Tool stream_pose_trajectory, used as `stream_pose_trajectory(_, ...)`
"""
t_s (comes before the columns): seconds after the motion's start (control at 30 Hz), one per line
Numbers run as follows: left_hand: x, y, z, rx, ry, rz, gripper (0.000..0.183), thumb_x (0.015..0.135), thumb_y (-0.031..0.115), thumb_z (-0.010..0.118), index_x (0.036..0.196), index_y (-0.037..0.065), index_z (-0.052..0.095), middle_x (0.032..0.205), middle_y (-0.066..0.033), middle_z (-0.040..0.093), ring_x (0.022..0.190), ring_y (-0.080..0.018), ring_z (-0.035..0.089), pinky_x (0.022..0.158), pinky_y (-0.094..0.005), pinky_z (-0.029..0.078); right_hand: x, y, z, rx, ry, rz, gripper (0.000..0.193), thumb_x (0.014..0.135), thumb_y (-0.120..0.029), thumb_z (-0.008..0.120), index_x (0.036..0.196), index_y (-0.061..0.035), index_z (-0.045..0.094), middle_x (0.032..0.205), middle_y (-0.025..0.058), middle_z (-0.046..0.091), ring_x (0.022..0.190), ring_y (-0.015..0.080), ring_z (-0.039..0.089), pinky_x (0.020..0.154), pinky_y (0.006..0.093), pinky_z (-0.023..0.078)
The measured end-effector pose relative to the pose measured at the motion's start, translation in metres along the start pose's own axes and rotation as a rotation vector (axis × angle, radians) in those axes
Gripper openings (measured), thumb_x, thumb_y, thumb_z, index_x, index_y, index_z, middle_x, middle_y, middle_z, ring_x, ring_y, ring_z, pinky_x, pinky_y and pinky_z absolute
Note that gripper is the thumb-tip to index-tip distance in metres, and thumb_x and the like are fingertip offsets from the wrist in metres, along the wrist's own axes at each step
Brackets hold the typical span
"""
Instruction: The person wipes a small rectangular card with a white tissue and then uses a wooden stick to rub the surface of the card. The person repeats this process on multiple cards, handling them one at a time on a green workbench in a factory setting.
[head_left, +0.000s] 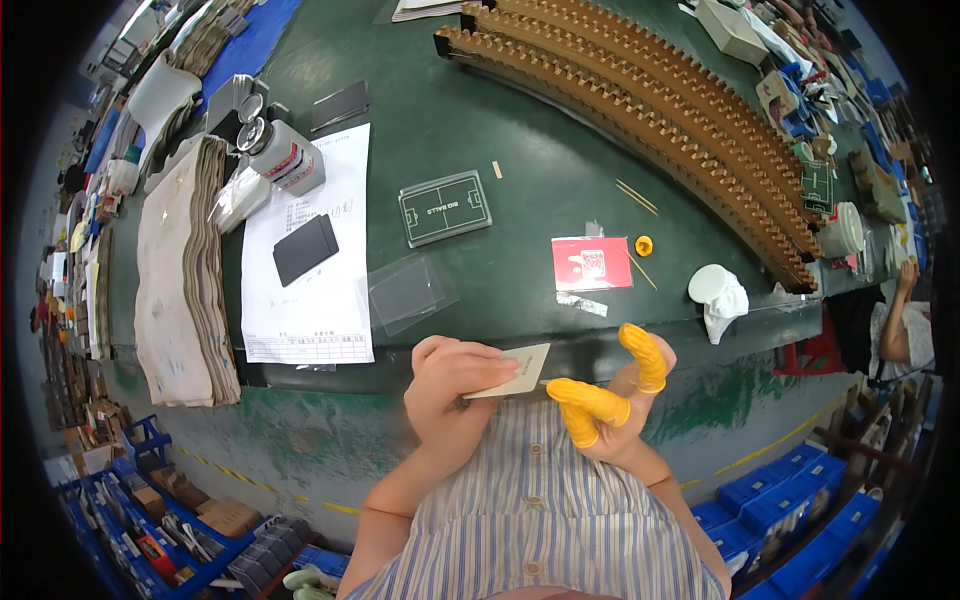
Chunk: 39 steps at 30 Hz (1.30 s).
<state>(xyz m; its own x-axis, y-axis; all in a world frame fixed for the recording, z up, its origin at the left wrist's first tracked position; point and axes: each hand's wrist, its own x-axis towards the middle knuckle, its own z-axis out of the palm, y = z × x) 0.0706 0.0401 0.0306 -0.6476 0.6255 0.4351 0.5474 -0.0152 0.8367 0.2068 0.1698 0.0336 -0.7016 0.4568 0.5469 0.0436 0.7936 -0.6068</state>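
Note:
My left hand (449, 391) is closed around a small pale beige card (518, 371), held tilted in front of the table's near edge. Faint print shows on the card's face. My right hand (618, 402) is beside it, with yellow finger cots on three digits. One covered digit points up, apart from two others that reach toward the card; I see nothing clearly held between them. On the table beyond lie a red card with a printed square code (578, 264), a yellow finger cot (644, 245) and thin wooden sticks (637, 197).
A green patterned block (445, 208), clear plastic sheets (406, 293), a dark card (306, 250) on paper, a metal-capped bottle (284, 158) and a cloth stack (185, 270) are left. Long notched wooden racks (640, 120) and a white-lidded container (711, 284) are right. Another person's arm (896, 325) shows far right.

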Motion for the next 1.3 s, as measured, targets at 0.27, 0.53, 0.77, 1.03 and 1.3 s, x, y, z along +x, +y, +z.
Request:
stream_pose_trajectory(0.27,-0.004,-0.001,0.003,-0.108,-0.004,-0.101,0.017,0.070,-0.006,0.070,0.078,0.007,0.064,0.082,-0.0057,0.070,0.082,-0.0169,0.066,0.092,-0.0355,0.036,0.004,-0.005,0.005,0.054,0.006,-0.037,0.031,0.072,-0.020,0.074,0.101,-0.0313,0.073,0.125,0.0081,0.043,0.110,0.0279,0.035,0.089,0.0354,0.035)
stream_pose_trajectory(0.53,-0.006,0.001,0.003,-0.114,-0.001,-0.111,0.019,0.072,-0.008,0.069,0.080,0.008,0.063,0.082,-0.0064,0.070,0.083,-0.0166,0.066,0.094,-0.0358,0.036,0.006,-0.008,0.005,0.048,0.035,-0.022,0.032,0.073,-0.020,0.074,0.103,-0.0308,0.072,0.125,0.0079,0.045,0.109,0.0278,0.036,0.089,0.0349,0.035)
stream_pose_trajectory(0.77,-0.007,-0.001,0.005,-0.146,0.020,-0.103,0.019,0.072,-0.009,0.068,0.080,0.008,0.062,0.082,-0.0069,0.070,0.083,-0.0172,0.066,0.094,-0.0362,0.036,0.004,-0.005,0.004,0.025,0.019,-0.016,0.030,0.071,-0.020,0.075,0.100,-0.0285,0.073,0.126,0.0094,0.044,0.111,0.0285,0.035,0.089,0.0357,0.036)
stream_pose_trajectory(1.03,-0.002,0.003,-0.001,-0.013,0.033,0.071,0.021,0.067,-0.006,0.072,0.083,0.007,0.065,0.083,-0.0070,0.069,0.081,-0.0210,0.064,0.083,-0.0349,0.043,-0.005,0.002,-0.001,-0.026,0.042,-0.088,0.035,0.072,-0.022,0.074,0.106,-0.0261,0.068,0.121,0.0096,0.039,0.109,0.0273,0.035,0.088,0.0361,0.035)
stream_pose_trajectory(1.3,-0.006,0.009,-0.007,0.313,0.029,0.211,0.034,0.057,0.002,0.071,0.089,0.012,0.070,0.091,0.0020,0.067,0.085,-0.0209,0.054,0.074,-0.0307,0.044,-0.011,0.005,-0.004,-0.164,0.030,-0.060,0.060,0.069,-0.030,0.077,0.121,-0.0139,0.052,0.111,0.0071,0.032,0.101,0.0239,0.038,0.082,0.0354,0.035)
